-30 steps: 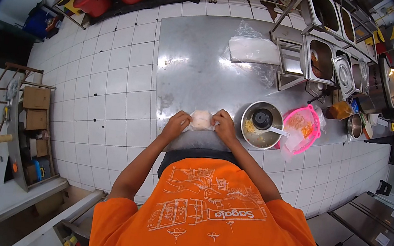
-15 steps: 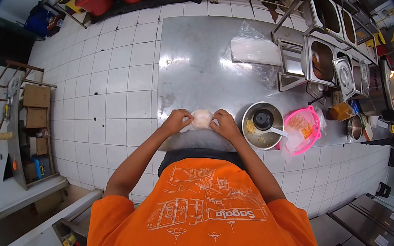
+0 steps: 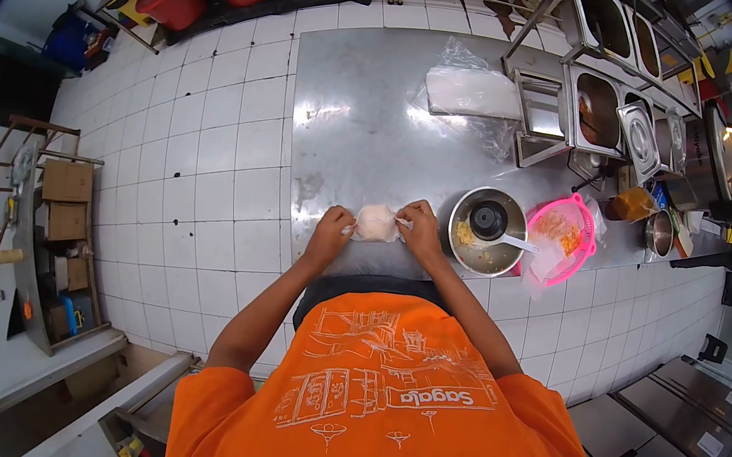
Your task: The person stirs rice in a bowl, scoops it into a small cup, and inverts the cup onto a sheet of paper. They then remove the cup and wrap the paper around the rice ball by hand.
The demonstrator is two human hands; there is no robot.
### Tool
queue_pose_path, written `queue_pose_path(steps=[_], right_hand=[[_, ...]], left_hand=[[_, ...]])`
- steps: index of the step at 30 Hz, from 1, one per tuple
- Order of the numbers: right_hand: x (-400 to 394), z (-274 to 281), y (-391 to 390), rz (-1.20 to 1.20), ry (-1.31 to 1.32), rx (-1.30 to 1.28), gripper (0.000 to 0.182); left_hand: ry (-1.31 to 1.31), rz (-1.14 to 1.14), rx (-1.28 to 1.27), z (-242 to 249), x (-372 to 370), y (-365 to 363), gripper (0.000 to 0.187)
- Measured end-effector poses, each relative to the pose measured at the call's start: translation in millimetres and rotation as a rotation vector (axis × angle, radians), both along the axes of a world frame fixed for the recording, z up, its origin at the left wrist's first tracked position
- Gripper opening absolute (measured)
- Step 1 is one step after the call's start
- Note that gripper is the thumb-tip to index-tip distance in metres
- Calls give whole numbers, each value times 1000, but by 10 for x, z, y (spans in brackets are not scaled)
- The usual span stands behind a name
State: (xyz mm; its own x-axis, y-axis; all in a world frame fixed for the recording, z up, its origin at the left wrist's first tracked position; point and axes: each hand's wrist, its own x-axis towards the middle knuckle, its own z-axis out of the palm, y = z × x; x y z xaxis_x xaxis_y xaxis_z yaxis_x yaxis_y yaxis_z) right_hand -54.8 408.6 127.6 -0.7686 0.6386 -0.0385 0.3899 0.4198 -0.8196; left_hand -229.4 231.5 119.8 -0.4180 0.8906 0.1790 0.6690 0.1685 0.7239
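Observation:
A pale, flattened round patty [image 3: 376, 222] rests at the front edge of the steel table, on a thin translucent plastic sheet [image 3: 351, 229]. My left hand [image 3: 329, 235] pinches the sheet at the patty's left side. On the opposite side, the fingers of my right hand [image 3: 420, 233] are closed on the sheet's other edge. Just right of that hand stands a metal bowl [image 3: 492, 269] with yellowish chopped food, a black round object [image 3: 489, 219] and a white-handled utensil [image 3: 519, 245] in it.
A pink basket [image 3: 589, 235] holding shredded food and plastic sheets sits beyond the bowl. Farther back lie a stack of white sheets [image 3: 472, 93] in clear plastic and a metal rack [image 3: 538, 149] with steel food pans [image 3: 599, 111]. The table's left edge borders the tiled floor [image 3: 208, 162].
Both hands have moved slightly outward from the patty, with the sheet's edges still between their fingers. More of the patty's top now shows, and it looks a little squarer.

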Motion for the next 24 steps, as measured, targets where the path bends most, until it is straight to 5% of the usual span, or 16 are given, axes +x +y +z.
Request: queue_pose_path(steps=[5,11,17,24], right_hand=[[191,-176,-46,235,84,289,24],[254,-149,-118,318,123,498,32],[389,48,-140,486,-25,796,47],[387,-155,-23,433,-34,621,48]], left_hand=[[301,-284,-17,51,-125,-48,18],[315,-282,11,205,-7,-189,34],[600,-353,-129,38,44,-247,47],[515,-338,-117,-65,8,-208,42]])
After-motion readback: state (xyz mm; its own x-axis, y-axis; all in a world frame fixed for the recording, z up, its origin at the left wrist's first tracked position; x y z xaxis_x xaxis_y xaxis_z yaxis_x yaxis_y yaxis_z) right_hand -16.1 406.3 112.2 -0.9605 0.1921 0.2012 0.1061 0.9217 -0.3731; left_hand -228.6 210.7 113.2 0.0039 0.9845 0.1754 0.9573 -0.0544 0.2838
